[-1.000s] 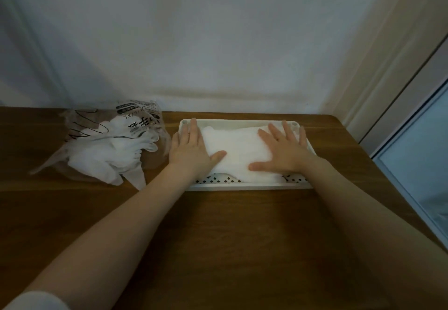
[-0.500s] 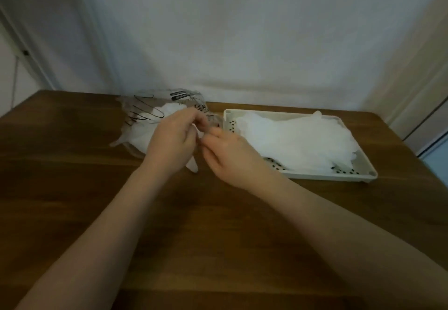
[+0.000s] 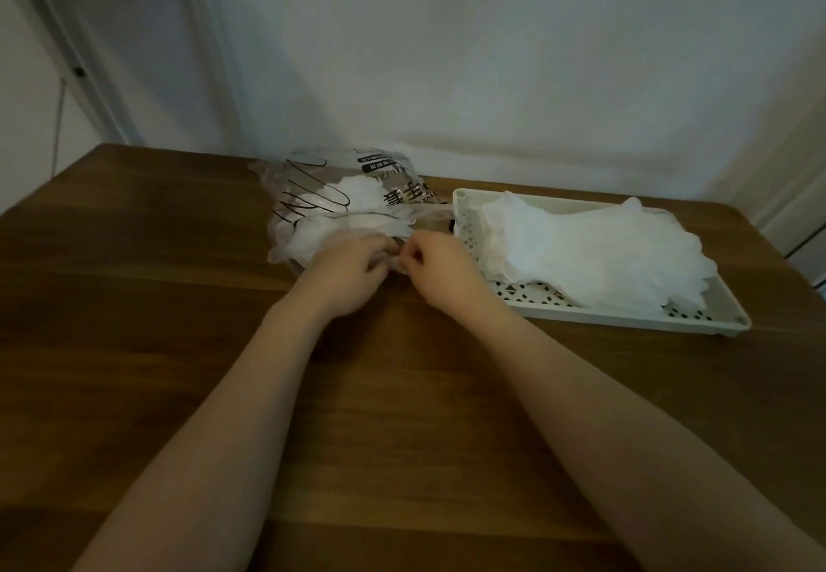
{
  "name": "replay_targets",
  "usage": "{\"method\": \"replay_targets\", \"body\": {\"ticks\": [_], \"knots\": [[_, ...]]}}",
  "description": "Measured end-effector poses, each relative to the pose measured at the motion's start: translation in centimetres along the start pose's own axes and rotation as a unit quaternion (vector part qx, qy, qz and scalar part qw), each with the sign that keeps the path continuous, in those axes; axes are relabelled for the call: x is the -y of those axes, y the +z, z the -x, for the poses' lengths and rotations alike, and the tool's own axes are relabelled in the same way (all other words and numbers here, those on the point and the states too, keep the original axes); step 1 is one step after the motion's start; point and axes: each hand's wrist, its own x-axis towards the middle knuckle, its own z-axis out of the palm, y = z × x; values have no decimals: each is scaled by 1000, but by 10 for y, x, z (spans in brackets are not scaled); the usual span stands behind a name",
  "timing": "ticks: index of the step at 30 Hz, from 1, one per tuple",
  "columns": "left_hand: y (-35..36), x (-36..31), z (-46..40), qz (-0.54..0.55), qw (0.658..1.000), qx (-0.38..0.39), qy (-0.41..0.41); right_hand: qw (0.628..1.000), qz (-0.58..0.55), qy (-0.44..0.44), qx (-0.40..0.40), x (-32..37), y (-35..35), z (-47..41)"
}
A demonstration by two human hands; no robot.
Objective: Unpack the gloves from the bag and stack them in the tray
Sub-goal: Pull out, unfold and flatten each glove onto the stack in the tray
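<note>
Step in hand: drawing the next thin white glove out of the crinkled clear plastic bag with black print [image 3: 344, 209] on the brown wooden tabletop [image 3: 179, 348].
Left hand [image 3: 346, 276]: fingers curled at the bag's near opening, grip apparently pinching glove film; exact contact is blurred.
Right hand [image 3: 440, 265]: fingers curled, grip pinching the same thin film just beside the left.
Gloves in bag [image 3: 339, 236]: crumpled white heap; direction unclear.
Stacked translucent white gloves [image 3: 594, 249]: lying in the perforated white rectangular tray [image 3: 594, 317], long axis left to right, fingers toward the right.
Next move: probably lift one glove free, carry it right, lay it flat on the stack.
</note>
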Motion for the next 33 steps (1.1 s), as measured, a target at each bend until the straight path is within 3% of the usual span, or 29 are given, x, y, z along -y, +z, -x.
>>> {"method": "replay_targets", "body": {"ticks": [3,5,9,10,11,14,19,22,24,27,28,29,31,33], "knots": [[3,8,-2,-34,999,-18,9,981,-179,64,-27,-2,-6,2],[4,9,-4,-36,998,-46,5,937,-332,103,-30,-3,-9,7],[9,11,-5,-53,996,-69,-19,746,-653,125,-47,-11,-20,12],[10,12,-5,-58,995,-73,-22,712,-689,124,-53,-14,-22,12],[11,15,-6,-58,995,-81,-18,704,-697,125,-60,-14,-23,12],[10,11,-5,-26,994,-101,-12,707,-687,141,-94,-8,-25,14],[0,-13,5,88,995,-46,-19,584,-794,124,-114,-14,-51,17],[-7,-53,19,237,969,0,67,606,-786,91,-84,-24,-69,18],[-10,-78,27,374,926,28,34,642,-760,75,-65,-30,-79,21],[-15,-98,25,632,771,83,-14,705,-704,62,-55,-38,-95,31],[-16,-104,22,673,735,77,-29,729,-679,62,-61,-40,-100,34],[-17,-109,18,682,726,77,-44,746,-659,64,-64,-40,-104,36],[-14,-117,14,646,757,68,-75,756,-648,75,-58,-39,-111,39],[-9,-118,9,670,733,60,-102,757,-644,95,-54,-39,-115,42]]}}
